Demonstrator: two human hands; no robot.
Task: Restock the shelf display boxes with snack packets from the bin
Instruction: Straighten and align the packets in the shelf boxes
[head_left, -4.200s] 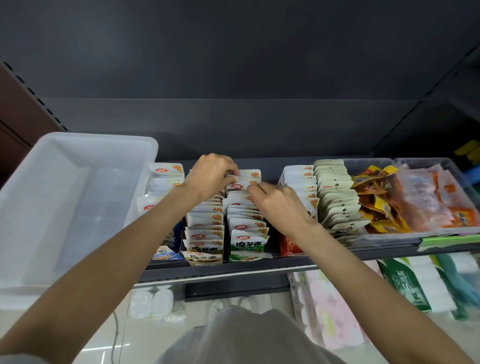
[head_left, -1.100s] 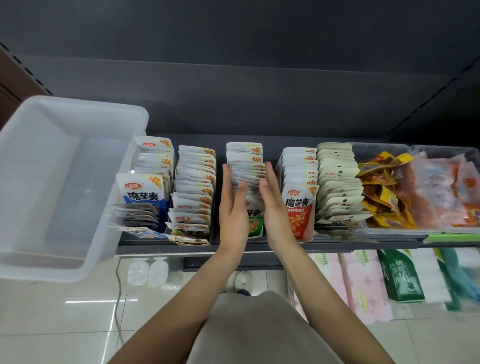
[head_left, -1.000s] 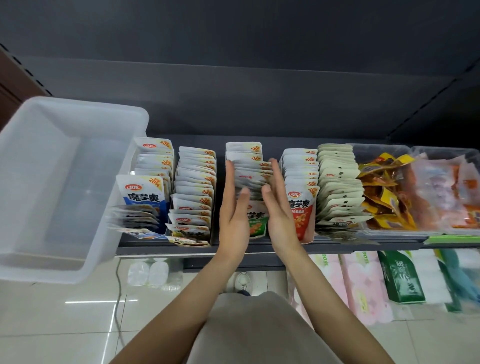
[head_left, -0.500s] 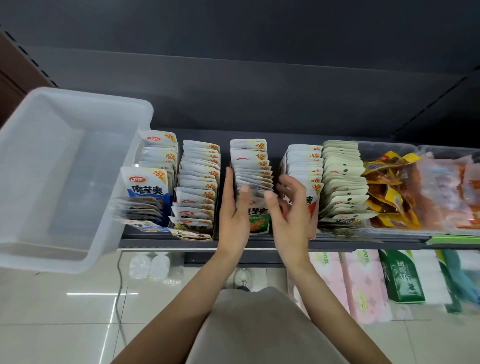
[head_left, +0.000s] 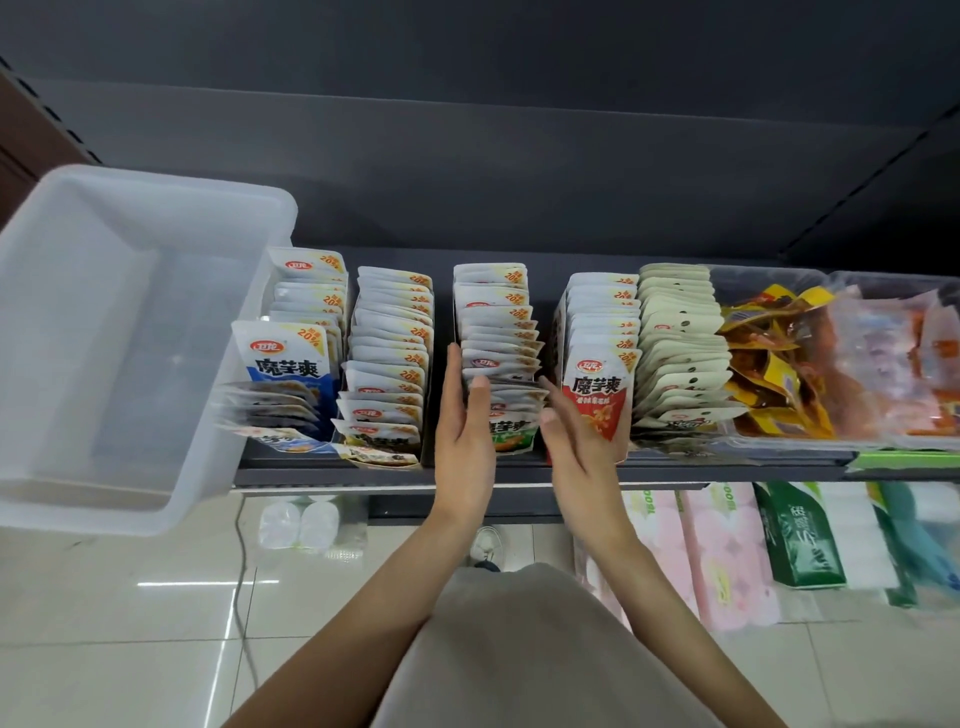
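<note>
Several rows of white snack packets stand in display boxes on the dark shelf (head_left: 519, 470). The middle row, with a green-fronted packet (head_left: 511, 434), sits between my two hands. My left hand (head_left: 464, 431) lies flat against that row's left side, fingers straight. My right hand (head_left: 579, 441) is flat on its right side, partly covering the red-fronted packet row (head_left: 597, 389). Neither hand grips a packet. A blue-fronted row (head_left: 285, 364) and another row (head_left: 387, 364) stand to the left. The clear plastic bin (head_left: 119, 338) at the left looks empty.
A row of pale green packets (head_left: 675, 353) and clear trays of orange and yellow snacks (head_left: 810, 364) fill the shelf's right side. Below hang pink tissue packs (head_left: 727, 551) and green packs (head_left: 800, 535). A white tiled floor shows beneath.
Both hands came down from the rows' tops to the front, flattened on either side of the middle row. In the last half second my right hand's fingers straightened off the red row.
</note>
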